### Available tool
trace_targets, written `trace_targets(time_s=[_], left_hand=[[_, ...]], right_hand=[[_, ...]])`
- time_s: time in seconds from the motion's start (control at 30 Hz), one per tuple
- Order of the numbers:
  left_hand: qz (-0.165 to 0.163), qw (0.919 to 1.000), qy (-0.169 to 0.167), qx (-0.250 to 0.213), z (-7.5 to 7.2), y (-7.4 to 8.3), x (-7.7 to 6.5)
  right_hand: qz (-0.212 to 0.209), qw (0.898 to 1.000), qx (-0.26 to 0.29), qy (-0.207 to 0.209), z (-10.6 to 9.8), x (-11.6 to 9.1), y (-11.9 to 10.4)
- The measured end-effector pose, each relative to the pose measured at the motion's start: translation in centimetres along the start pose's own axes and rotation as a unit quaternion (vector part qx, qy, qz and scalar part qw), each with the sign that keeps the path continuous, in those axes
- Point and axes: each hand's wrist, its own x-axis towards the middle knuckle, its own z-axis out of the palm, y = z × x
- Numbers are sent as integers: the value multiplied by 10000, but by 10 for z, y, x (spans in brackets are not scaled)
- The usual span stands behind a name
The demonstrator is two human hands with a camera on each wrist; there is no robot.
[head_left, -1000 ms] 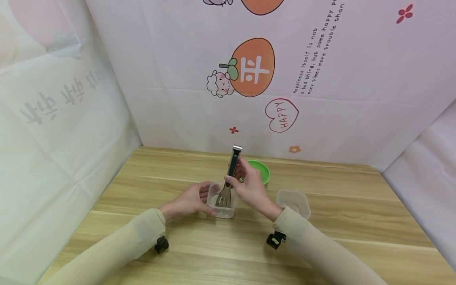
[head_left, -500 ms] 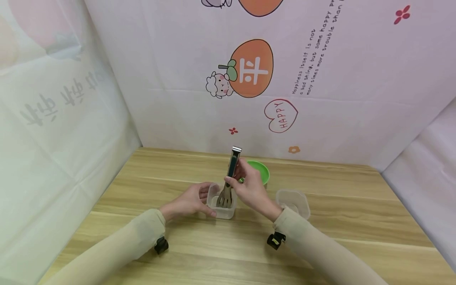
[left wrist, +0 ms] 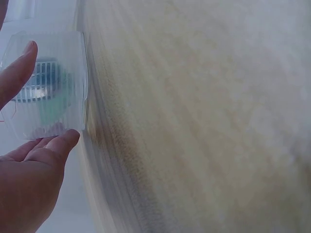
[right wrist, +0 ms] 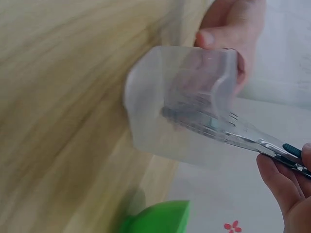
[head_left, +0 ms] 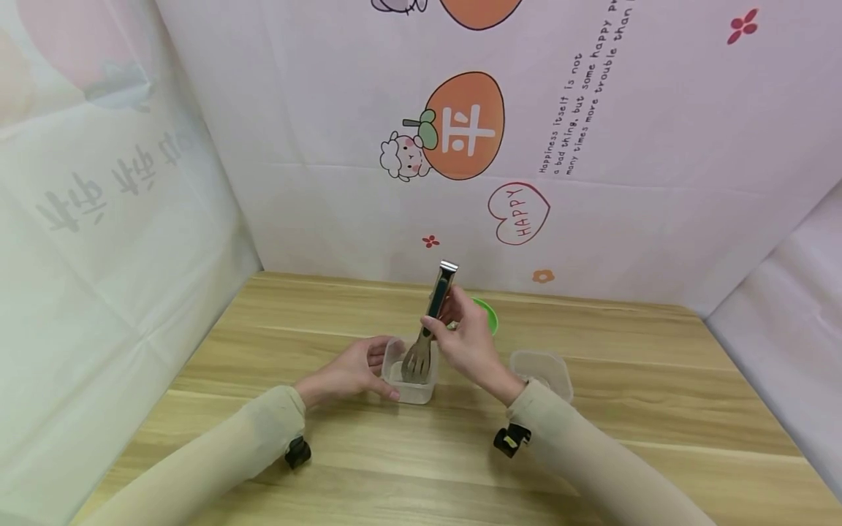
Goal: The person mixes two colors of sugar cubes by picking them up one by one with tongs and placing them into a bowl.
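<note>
My right hand [head_left: 470, 340] grips a pair of metal food tongs [head_left: 439, 296] with dark green handle inlays. Their slotted head [head_left: 417, 363] is down inside a small clear plastic container [head_left: 414, 394], tilted with the handle up and to the right. Around the container's left side, my left hand [head_left: 349, 372] holds it between thumb and fingers. The right wrist view shows the tongs [right wrist: 248, 138] entering the container [right wrist: 150, 92] through its mouth. Whether anything lies between the tongs' tips cannot be told through the cloudy plastic.
Behind my right hand sits a green bowl [head_left: 490, 318], partly hidden. A second clear plastic container [head_left: 549, 372] stands to the right, beside my right wrist. The wooden table [head_left: 395, 467] meets a printed cloth backdrop [head_left: 342, 219] at its far edge.
My right hand has shifted slightly right and up with the tongs' handle, which leans further right. The slotted head stays inside the container. My left hand and the container have not visibly moved.
</note>
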Motion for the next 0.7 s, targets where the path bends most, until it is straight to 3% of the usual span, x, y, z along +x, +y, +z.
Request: trace_targets(time_s=[0.23,0.43,0.7], left_hand=[[-37,9998,10,-181,0,0,-1],[9,9998,-10,-204,1,2,-2],[54,9997,-39,-231,1,4,-2]], right_hand=[[-361,9981,340,357,-15,12,-8],[-333,9966,474,582,-35,23,-16],[-549,9938,259,927,-66,35,-8]])
